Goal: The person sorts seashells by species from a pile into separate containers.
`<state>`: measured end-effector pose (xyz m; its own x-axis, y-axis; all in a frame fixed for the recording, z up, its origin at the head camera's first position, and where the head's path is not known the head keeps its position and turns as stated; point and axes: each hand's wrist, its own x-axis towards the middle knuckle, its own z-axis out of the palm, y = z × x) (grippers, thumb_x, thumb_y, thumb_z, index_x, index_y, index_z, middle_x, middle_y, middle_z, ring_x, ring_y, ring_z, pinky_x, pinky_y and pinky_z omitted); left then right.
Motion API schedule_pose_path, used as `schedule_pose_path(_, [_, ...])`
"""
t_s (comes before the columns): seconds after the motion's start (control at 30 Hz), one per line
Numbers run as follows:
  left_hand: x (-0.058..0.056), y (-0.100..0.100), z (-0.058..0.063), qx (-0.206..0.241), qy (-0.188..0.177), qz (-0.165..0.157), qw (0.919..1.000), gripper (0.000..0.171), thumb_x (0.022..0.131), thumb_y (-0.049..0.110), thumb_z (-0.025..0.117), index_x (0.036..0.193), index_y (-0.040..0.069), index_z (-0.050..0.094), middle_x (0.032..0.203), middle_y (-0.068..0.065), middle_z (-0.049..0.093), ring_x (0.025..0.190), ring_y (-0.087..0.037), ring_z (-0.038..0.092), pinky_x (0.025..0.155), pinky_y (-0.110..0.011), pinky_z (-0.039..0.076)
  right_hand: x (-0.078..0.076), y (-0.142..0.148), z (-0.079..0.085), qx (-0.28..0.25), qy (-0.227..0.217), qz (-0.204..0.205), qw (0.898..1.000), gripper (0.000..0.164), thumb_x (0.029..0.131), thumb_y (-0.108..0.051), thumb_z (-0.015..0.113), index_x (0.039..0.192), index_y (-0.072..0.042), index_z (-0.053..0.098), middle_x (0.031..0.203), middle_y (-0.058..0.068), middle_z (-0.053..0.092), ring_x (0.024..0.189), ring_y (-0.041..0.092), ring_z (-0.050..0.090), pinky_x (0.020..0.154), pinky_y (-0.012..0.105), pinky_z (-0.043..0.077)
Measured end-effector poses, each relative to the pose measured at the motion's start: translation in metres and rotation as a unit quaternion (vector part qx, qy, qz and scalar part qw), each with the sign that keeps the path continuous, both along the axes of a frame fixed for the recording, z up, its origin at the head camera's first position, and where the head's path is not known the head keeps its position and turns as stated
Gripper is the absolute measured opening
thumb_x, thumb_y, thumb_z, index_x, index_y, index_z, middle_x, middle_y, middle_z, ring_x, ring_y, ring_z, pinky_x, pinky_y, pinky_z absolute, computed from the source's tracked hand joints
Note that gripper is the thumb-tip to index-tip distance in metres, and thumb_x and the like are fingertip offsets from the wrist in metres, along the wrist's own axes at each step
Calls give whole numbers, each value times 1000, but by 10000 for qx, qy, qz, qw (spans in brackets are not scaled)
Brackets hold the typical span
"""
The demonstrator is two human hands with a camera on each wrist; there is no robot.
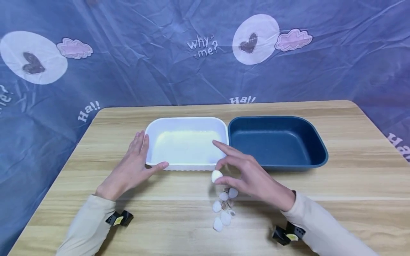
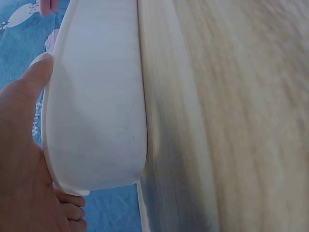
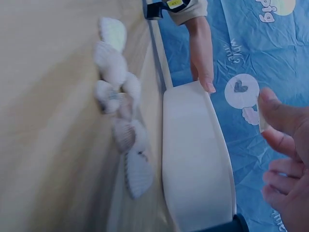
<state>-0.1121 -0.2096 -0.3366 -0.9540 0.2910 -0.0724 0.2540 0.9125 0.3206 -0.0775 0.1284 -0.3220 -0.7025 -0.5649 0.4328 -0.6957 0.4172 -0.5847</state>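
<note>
Several shells [image 1: 225, 218] lie on a wooden table [image 1: 160, 213] before blue cloth [image 1: 153, 71].

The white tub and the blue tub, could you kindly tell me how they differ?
The white tub is pale, while the blue tub is dark. The left hand touches the white tub; the blue tub stands apart from that hand. Both are open-topped with rounded corners.
</note>
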Motion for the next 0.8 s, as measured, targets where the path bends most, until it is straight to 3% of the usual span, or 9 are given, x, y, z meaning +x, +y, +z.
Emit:
schedule_pose_path(0.1, [-1, 2, 0, 13, -10, -30, 10000, 112, 87, 72, 46, 150, -5, -6, 157, -17, -19, 145, -30, -16, 118, -52, 3, -9, -11, 1, -69, -175, -269, 9995, 20, 76, -22, 82, 88, -15, 68, 150, 10, 40, 137, 26, 38, 107, 45, 39])
schedule_pose_path(0.17, [-1, 2, -1, 43, -12, -38, 10000, 112, 87, 72, 46, 150, -5, -6, 157, -16, -20, 145, -30, -17, 118, -52, 3, -14, -19, 1, -90, -364, -468, 9982, 19, 77, -23, 82, 86, -15, 68, 150, 9, 41, 115, 20, 60, 95, 40, 49])
schedule_pose_path(0.2, [-1, 2, -1, 53, -2, -38, 10000, 112, 87, 72, 46, 150, -5, -6, 157, -16, -20, 145, -30, -17, 118, -52, 3, -17, -24, 1, -112, -450, -566, 9973, 18, 77, -23, 82, 86, -16, 68, 149, 9, 42, 113, 19, 62, 93, 38, 50])
schedule_pose_path(0.27, [-1, 2, -3, 68, 41, -28, 10000, 112, 87, 72, 46, 150, -5, -5, 157, -16, -19, 145, -29, -16, 118, -51, 3, -22, -32, 0, -160, -598, -715, 9955, 17, 79, -24, 81, 85, -15, 69, 147, 11, 45, 85, 17, 67, 85, 36, 51])
schedule_pose_path(0.33, [0, 1, -4, 81, 88, -23, 9999, 112, 87, 72, 47, 150, -5, -5, 158, -16, -18, 145, -28, -16, 118, -51, 4, -26, -39, -2, -201, -685, -833, 9940, 17, 80, -25, 80, 85, -14, 69, 144, 13, 48, 79, 20, 67, 83, 36, 51])
schedule_pose_path(0.4, [0, 0, -5, 78, 129, -27, 9999, 112, 87, 72, 47, 150, -5, -4, 158, -16, -17, 146, -28, -15, 118, -50, 4, -30, -45, -3, -194, -694, -935, 9930, 18, 80, -25, 80, 86, -12, 70, 142, 15, 49, 107, 29, 63, 94, 40, 47])
schedule_pose_path(0.43, [0, 0, -5, 72, 138, -27, 9999, 112, 87, 72, 47, 150, -5, -4, 158, -16, -16, 146, -28, -15, 118, -50, 5, -32, -48, -5, -182, -693, -963, 9928, 18, 80, -25, 80, 86, -11, 70, 142, 16, 50, 107, 31, 63, 96, 41, 47])
schedule_pose_path(0.5, [0, -1, -5, 49, 136, -31, 9999, 112, 87, 72, 46, 151, -5, -4, 158, -16, -17, 146, -28, -15, 118, -51, 5, -35, -54, -7, -168, -692, -1050, 9919, 19, 80, -24, 80, 85, -10, 69, 141, 17, 50, 125, 35, 52, 102, 43, 44])
schedule_pose_path(0.8, [3, 0, -2, 30, 62, 35, 10000, 113, 87, 73, 45, 150, -5, -4, 159, -16, -16, 146, -31, -13, 117, -53, 9, -44, -78, -5, 343, -1260, -1328, 9825, 20, 80, -22, 80, 85, -7, 69, 141, 17, 50, 131, 34, 45, 106, 42, 40])
